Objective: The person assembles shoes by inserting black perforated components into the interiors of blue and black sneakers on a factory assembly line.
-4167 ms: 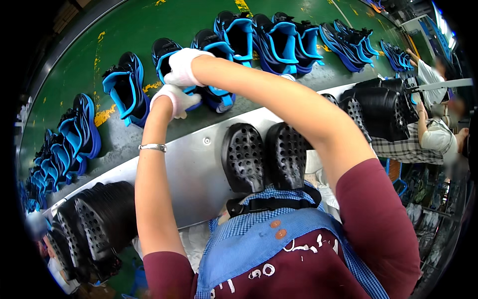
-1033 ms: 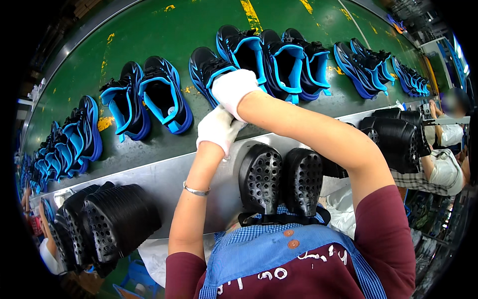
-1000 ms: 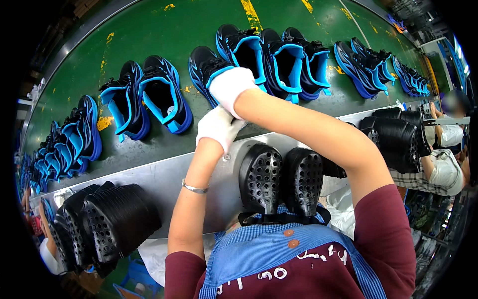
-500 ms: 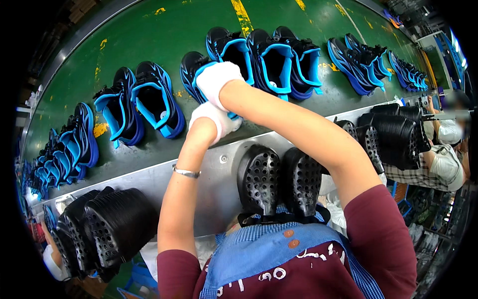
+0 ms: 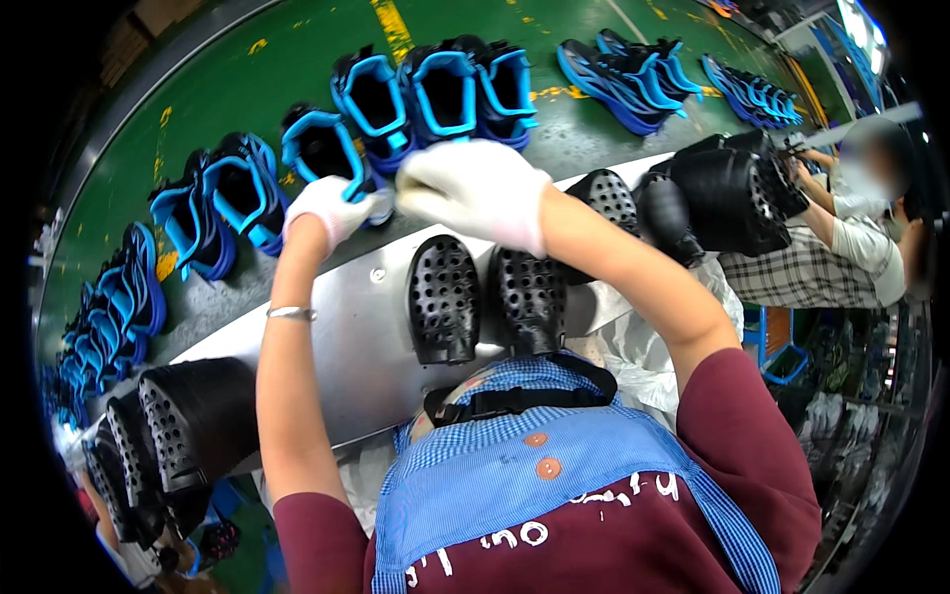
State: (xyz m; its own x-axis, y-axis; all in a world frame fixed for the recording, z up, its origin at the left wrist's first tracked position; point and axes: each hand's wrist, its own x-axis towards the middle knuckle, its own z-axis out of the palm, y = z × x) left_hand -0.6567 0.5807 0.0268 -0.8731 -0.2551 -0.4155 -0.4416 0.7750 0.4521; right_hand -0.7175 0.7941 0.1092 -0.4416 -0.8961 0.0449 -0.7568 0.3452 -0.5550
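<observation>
My left hand [image 5: 332, 210], in a white glove, is at the heel of a black shoe with blue lining [image 5: 324, 148]; its fingers curl in against the heel. My right hand [image 5: 473, 193], also gloved, hangs just right of that shoe over the metal ledge. Motion smears its fingers, so what they hold, if anything, does not show. Past it stand three similar shoes [image 5: 441, 94] in a close group, heels toward me. Left of my left hand is another pair [image 5: 237, 188]. Below my hands, black shoe moulds with round holes [image 5: 443, 297] stand at the metal ledge [image 5: 346, 327].
More shoes line the green conveyor surface [image 5: 267, 74] at far left [image 5: 119, 307] and right [image 5: 633, 89]. Black ribbed moulds stand at the ledge's left [image 5: 203, 416] and right [image 5: 722, 198]. A co-worker's arm [image 5: 826, 223] is beside the right ones. Crumpled plastic [image 5: 643, 346] lies below.
My right hand has come off the shoe and moved right and toward me. My left hand remains at the shoe's heel. The whole view has shifted, and the shoe's opening now shows.
</observation>
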